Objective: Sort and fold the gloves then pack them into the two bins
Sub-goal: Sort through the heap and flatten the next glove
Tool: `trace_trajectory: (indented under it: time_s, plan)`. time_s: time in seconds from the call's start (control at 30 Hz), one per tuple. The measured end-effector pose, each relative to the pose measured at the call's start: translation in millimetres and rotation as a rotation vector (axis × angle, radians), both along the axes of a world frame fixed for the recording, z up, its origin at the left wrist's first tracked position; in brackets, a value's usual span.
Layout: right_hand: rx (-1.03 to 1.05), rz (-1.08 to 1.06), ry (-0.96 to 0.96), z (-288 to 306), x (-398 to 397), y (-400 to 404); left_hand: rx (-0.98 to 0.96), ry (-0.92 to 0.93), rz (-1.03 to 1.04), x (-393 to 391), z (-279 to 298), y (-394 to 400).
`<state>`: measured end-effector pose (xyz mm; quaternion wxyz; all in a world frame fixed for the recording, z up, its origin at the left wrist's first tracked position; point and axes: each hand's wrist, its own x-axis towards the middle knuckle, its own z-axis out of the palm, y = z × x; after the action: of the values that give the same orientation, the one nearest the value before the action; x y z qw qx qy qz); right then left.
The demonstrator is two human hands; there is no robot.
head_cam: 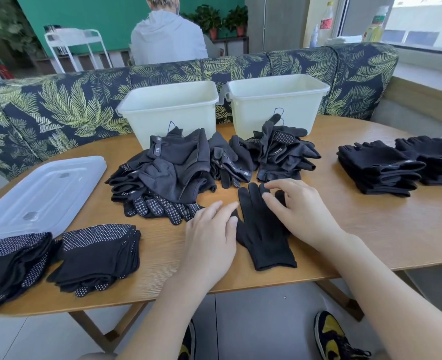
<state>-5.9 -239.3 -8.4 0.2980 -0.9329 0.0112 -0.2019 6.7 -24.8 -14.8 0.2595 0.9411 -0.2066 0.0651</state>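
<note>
Fingers of the left hand (212, 229) and the right hand (295, 206) lie fairly straight, pressing a plain black glove (264, 229) flat on the wooden bench (370, 229). Behind stand two pale bins (170, 110) (side by side), then a loose glove pile (178, 167), then folded stacks (378, 165).

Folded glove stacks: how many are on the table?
4. Two dotted stacks sit at the near left, two plain black stacks at the far right. More may lie outside the frame.
</note>
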Motion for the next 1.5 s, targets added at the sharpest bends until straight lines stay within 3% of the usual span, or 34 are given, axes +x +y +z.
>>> trace_trajectory:
  time_s: [0.3, 0.5, 0.67, 0.93, 1.1, 1.27, 1.5]
  plan:
    - [0.113, -0.047, -0.077, 16, 51, -3, -0.285, -0.091, 0.02, 9, 1, -1]
    - [0.01, -0.053, 0.062, 11, 79, -3, -0.319, -0.122, 0.008, 25, 10, -12]
    - [0.078, -0.081, 0.079, 3, 86, -6, -0.393, -0.118, 0.0, 33, 11, -21]
    - [0.582, -0.096, -0.214, 14, 63, -6, -0.423, -0.085, 0.01, 28, 11, -24]
    - [0.719, -0.072, -0.374, 28, 44, -1, -0.468, -0.082, 0.0, 26, 15, -24]
    - [0.669, -0.036, -0.423, 23, 9, 8, -0.684, 0.118, -0.038, 22, 17, -25]
    - [0.394, 0.243, -0.245, 9, -22, 14, -0.804, 0.382, -0.095, 20, 18, -20]
